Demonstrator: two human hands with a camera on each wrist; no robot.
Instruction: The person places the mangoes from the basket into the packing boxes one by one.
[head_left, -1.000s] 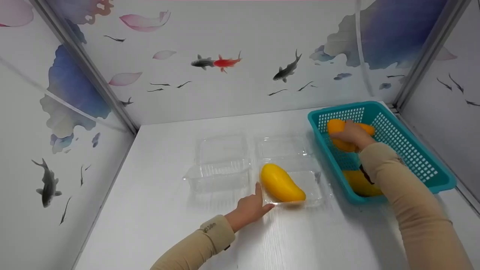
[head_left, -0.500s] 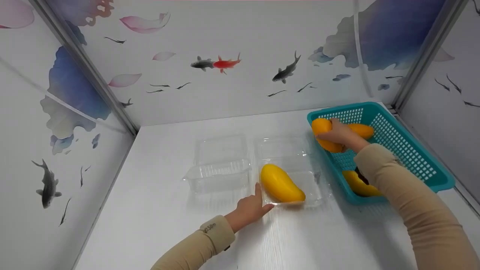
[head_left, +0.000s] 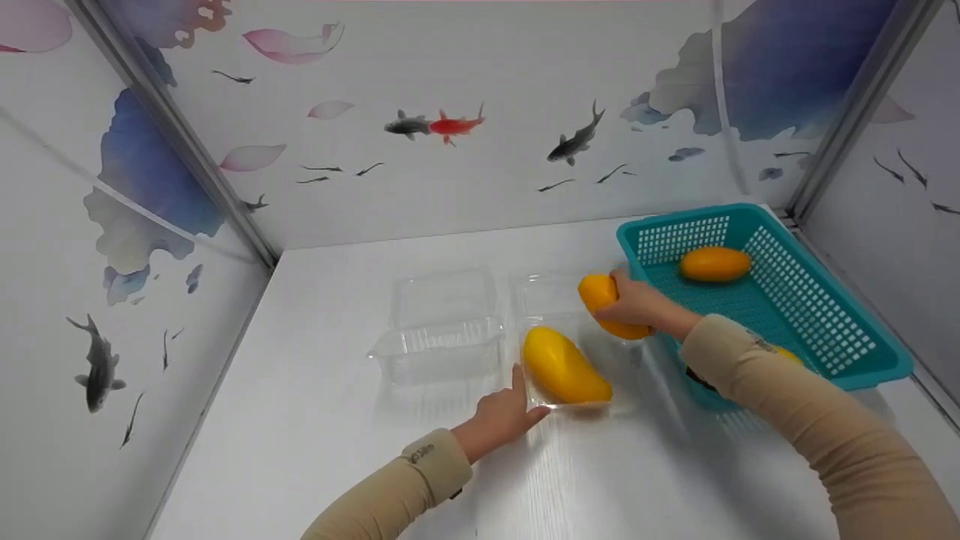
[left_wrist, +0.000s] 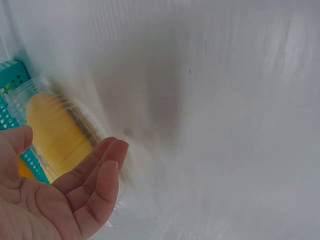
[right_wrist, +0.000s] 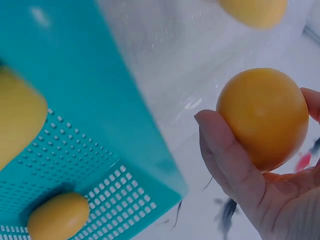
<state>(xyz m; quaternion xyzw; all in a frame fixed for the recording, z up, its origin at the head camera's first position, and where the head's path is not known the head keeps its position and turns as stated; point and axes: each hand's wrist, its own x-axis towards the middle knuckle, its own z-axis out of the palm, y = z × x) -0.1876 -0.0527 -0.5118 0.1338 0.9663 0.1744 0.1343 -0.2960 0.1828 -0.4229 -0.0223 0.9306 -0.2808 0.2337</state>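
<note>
While the left hand (head_left: 501,420) grasps nothing, its index finger straight at the left rim of the right container (head_left: 628,367) and its thumb extended at the near rim, the right hand (head_left: 641,304) grasps an orange mango (head_left: 598,292) between thumb and fingers. The held fruit projects left of the grip, over the right container and just left of the basket (head_left: 832,300); its skin is smooth, its end rounded. A yellow mango (head_left: 562,367), elongated and slightly curved, lies in the container's near half, beside the left index finger. The left container (head_left: 439,360), likewise thin transparent plastic, shows ribbed walls. The basket is teal, rectangular and perforated; an oval mango (head_left: 715,264) lies at its far end, and another fruit (head_left: 786,354), mostly hidden by the beige right sleeve (head_left: 810,405), lies nearer.
</note>
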